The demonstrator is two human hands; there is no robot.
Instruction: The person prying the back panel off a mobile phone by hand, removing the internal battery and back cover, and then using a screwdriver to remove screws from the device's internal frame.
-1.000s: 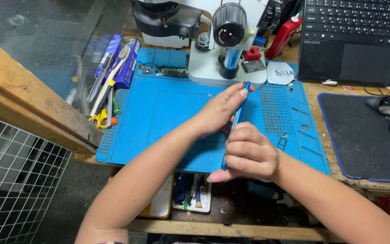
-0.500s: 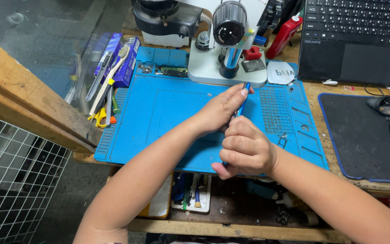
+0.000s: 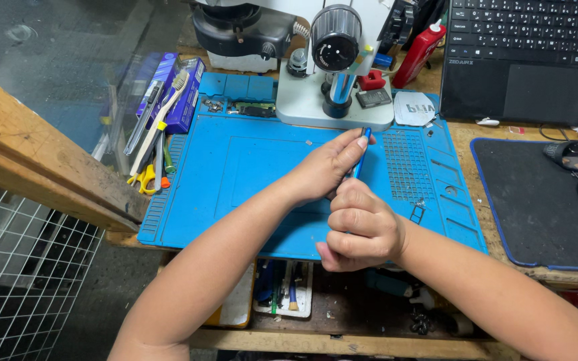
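slim blue tool (image 3: 362, 152) held over blue mat (image 3: 235, 167), long axis running away from body, slightly tilted. far end pinched by left hand (image 3: 326, 170) grip; near end enclosed in right hand (image 3: 359, 227) fist.

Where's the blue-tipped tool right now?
Head view, centre: the thin blue-tipped tool is held by both hands, left hand near its tip, right hand lower, over the blue work mat just below the microscope base.
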